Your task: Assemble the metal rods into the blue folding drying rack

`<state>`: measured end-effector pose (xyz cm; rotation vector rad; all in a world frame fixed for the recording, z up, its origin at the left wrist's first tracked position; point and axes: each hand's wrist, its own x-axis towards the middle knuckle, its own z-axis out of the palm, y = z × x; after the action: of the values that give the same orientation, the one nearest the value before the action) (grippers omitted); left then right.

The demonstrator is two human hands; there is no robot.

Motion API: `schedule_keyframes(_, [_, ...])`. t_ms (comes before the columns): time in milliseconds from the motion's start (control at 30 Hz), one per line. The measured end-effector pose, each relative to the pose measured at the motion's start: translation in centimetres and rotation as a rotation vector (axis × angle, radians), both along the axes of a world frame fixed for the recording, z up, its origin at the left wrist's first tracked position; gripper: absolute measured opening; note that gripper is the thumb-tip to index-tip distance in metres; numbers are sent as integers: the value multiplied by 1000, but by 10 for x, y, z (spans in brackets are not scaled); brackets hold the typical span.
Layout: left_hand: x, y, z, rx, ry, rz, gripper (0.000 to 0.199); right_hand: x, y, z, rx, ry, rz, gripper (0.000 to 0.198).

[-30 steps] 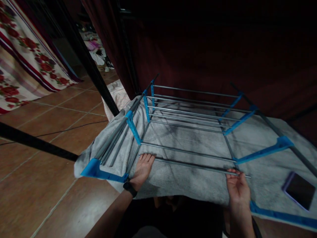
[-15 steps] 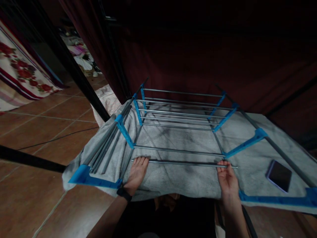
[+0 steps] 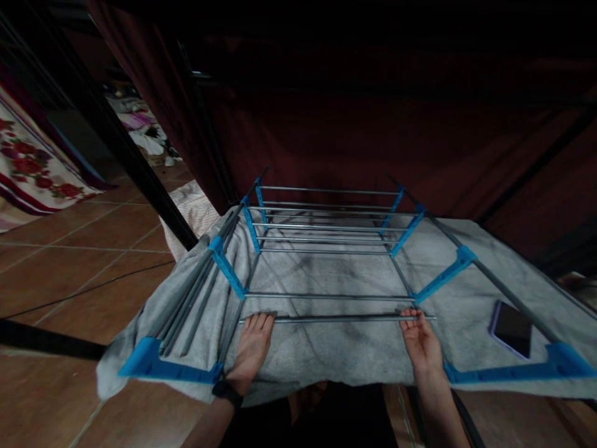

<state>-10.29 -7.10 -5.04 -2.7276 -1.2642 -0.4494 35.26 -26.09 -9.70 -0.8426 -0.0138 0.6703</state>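
Note:
A thin grey metal rod (image 3: 336, 318) runs crosswise in front of me, held near both ends. My left hand (image 3: 255, 339) is closed over its left end, palm down. Near the right end, my right hand (image 3: 420, 336) grips it palm up, with the rod's tip sticking out past the fingers. Just beyond lies a rack frame of grey tubes and blue plastic brackets, its long side tube (image 3: 494, 283) on the right. A blue bracket (image 3: 228, 267) stands at the left and another blue bracket (image 3: 443, 277) at the right, with a crossbar (image 3: 326, 297) between them.
Several loose grey tubes (image 3: 193, 311) lie along the left side. A phone (image 3: 512, 328) rests on the grey blanket (image 3: 321, 354) inside the right side. Blue end pieces (image 3: 172, 367) mark the near corners. Dark metal posts (image 3: 140, 174) and a maroon curtain (image 3: 349, 137) stand behind.
My view has shifted, so the rack sits slightly lower and further left. Both hands keep hold of the rod, which now appears more level and a little nearer the crossbar.

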Motion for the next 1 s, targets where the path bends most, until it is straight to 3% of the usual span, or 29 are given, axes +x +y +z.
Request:
schedule_keyframes(767, [0, -1, -5, 60, -3, -6, 41, -9, 4, 7, -5, 51, -62, 27])
schedule_keyframes(1000, [0, 0, -6, 85, 16, 6, 37, -9, 4, 7, 10, 28, -23, 36])
